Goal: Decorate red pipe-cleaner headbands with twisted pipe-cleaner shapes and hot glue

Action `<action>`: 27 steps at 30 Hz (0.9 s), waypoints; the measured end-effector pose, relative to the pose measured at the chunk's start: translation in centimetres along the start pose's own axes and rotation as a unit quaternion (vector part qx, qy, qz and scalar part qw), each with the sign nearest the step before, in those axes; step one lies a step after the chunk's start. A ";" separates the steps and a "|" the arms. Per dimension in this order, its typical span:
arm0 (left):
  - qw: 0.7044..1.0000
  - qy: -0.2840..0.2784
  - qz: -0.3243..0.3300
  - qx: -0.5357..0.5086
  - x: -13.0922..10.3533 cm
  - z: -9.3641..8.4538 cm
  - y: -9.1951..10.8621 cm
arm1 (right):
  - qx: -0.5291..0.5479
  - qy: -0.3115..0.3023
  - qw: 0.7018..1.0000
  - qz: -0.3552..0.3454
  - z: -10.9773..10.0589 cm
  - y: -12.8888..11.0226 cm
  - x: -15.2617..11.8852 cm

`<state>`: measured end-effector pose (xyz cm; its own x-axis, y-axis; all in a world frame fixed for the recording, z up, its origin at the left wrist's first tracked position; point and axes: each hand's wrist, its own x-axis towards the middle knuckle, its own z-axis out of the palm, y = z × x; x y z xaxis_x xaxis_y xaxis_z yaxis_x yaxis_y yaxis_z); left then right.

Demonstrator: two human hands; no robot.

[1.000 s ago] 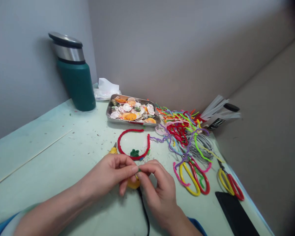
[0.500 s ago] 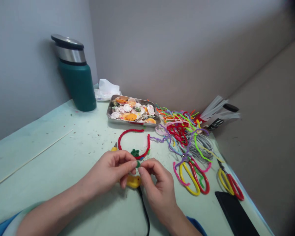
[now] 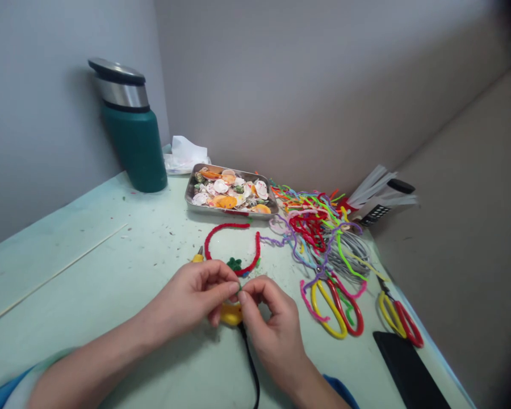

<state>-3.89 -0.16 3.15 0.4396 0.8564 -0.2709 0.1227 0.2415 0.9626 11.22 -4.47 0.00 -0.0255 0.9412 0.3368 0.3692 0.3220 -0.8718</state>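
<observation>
Between the fingertips of both hands is a small piece of green pipe cleaner (image 3: 240, 287), mostly hidden by the fingers. My left hand (image 3: 203, 291) pinches it from the left, and my right hand (image 3: 273, 325) pinches it from the right. Partly under my left hand lies a yellow hot glue gun (image 3: 230, 315) with a black cord; its nozzle points away from me. Just beyond the fingers, a red pipe cleaner (image 3: 208, 244) is bent into an open loop. A dark green pipe cleaner flower (image 3: 234, 264) sits at the loop's near side.
Behind stands a metal tray (image 3: 189, 208) of seashells. At right lie a tangle of coloured pipe cleaners (image 3: 309, 230), scissors (image 3: 336, 309), more scissors (image 3: 402, 321) and a black flat object (image 3: 409, 369). A teal bottle (image 3: 138, 150) and a thin stick (image 3: 63, 272) are at left.
My fingertips have drawn closer together around the green pipe cleaner piece, and less of it shows now. My right hand has shifted slightly left. The other things have stayed in place.
</observation>
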 end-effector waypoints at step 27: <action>0.997 -0.058 0.044 -0.012 -0.5 -0.5 0.1 | 0.025 -0.010 0.998 -0.064 -0.2 0.0 -0.3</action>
<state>-4.55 -0.32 3.40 0.5477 0.8168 -0.1813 0.0575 0.1794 0.9821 11.41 -4.72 -0.06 -0.0887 0.8941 0.4390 0.3154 0.4432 -0.8391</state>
